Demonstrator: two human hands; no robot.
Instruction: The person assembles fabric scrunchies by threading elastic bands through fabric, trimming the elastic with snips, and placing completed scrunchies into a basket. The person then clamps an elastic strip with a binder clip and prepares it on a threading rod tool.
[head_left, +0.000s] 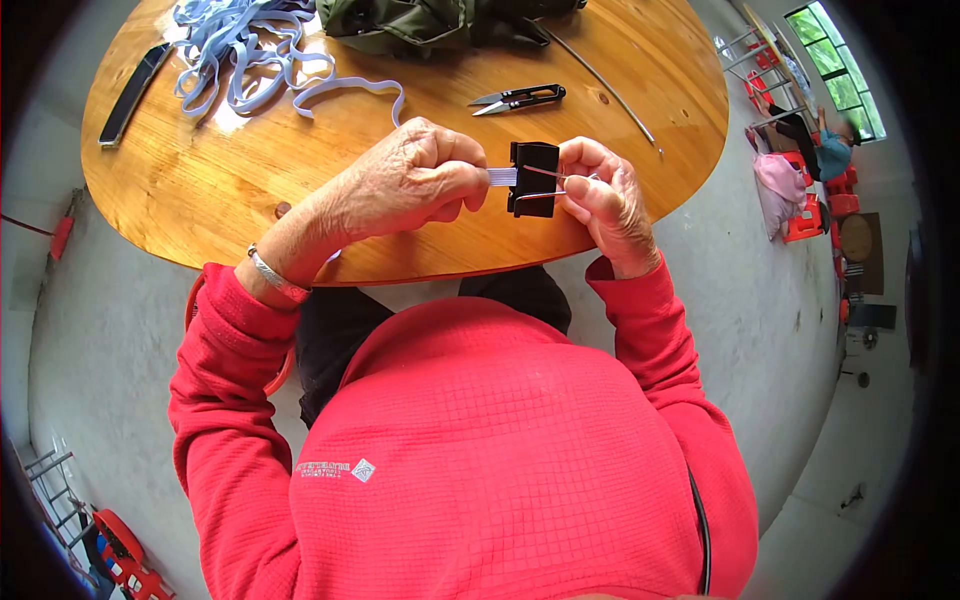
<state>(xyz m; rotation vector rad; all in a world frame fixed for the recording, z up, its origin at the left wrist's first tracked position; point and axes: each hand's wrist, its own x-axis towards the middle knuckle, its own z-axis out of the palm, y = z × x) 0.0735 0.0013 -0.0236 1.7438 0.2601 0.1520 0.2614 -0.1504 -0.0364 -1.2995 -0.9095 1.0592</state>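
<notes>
My left hand [425, 180] is closed around a flat, pale elastic strip [502, 177], whose short end shows between the fingers and a black binder clip [537, 165]. The strip meets the clip's left side; I cannot tell how far it goes in. On the other side, my right hand [604, 200] pinches the clip by its wire handles. Both hands are above the near part of the table. Beneath my left wrist a bit of pale strip [333, 256] peeks out.
On the wooden table [250, 200] lie thread snips [518, 98], a thin metal rod [600, 80], a heap of pale blue elastic [240, 50], dark green fabric [400, 22] and a dark flat bar [135, 95]. Another person [832, 150] is far right, near red stools [803, 220].
</notes>
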